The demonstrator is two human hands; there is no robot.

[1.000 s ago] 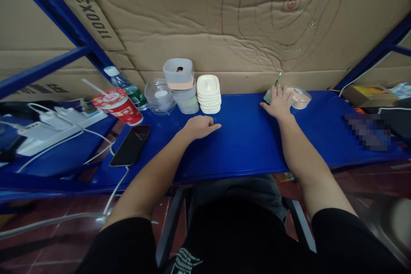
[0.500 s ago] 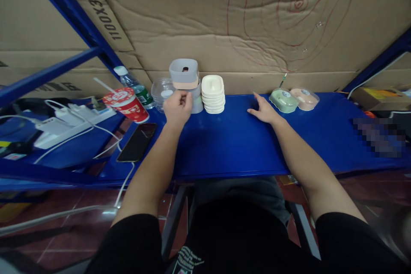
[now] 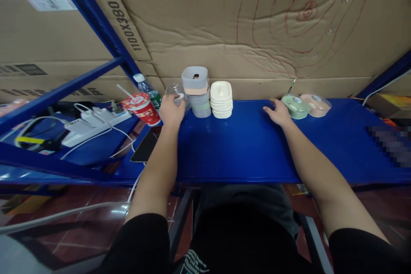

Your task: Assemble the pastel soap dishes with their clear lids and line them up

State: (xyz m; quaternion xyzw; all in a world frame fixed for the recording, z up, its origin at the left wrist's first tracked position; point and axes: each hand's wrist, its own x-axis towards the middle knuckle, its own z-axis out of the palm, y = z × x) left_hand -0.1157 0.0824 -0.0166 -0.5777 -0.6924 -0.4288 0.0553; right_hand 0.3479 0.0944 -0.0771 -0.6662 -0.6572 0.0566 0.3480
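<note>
My left hand is in front of the clear plastic covers, its fingers slightly bent and apart; I cannot tell whether they touch the covers. Just right of it stands a stack of grey and pale green square containers, topped by a grey and peach one with a dark opening. Beside that is a stack of cream square lids. My right hand holds nothing, thumb and fingers apart, left of a green container under a clear cover. A pink covered container adjoins the green one.
A red paper cup with a straw, a water bottle and a phone lie to the left. A white power strip with cables sits farther left. Cardboard backs the blue table.
My left hand has moved left, from in front of the grey stack to the clear covers. My right hand has come closer to the green container. The view has shifted left.
</note>
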